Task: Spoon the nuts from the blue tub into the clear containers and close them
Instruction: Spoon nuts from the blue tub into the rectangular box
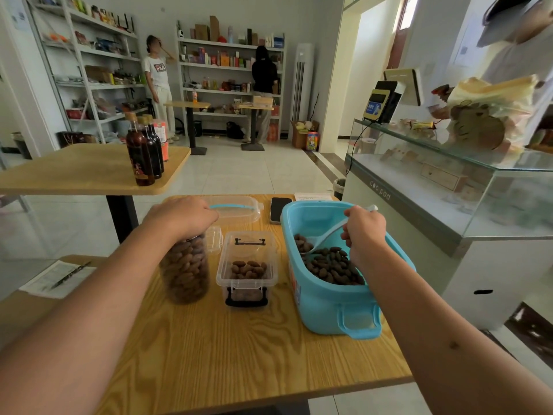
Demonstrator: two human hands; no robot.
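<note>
The blue tub (pixel 326 307) stands at the table's right with dark nuts (pixel 332 265) in it. My right hand (pixel 363 232) grips a white spoon (pixel 324 236) whose bowl rests among the nuts. My left hand (pixel 179 217) presses down on top of a tall clear jar (pixel 185 271) full of nuts. Between jar and tub sits a small open clear box (pixel 246 265) with black clips and a shallow layer of nuts. A clear lid with a blue handle (pixel 233 208) lies behind it.
A phone (pixel 279 209) lies behind the tub, beside white paper (pixel 312 196). Another small clear lid (pixel 215 239) sits next to the jar. A second table (pixel 74 172) with dark bottles (pixel 143 157) stands to the left, a glass counter (pixel 449 181) to the right. Two people stand by far shelves.
</note>
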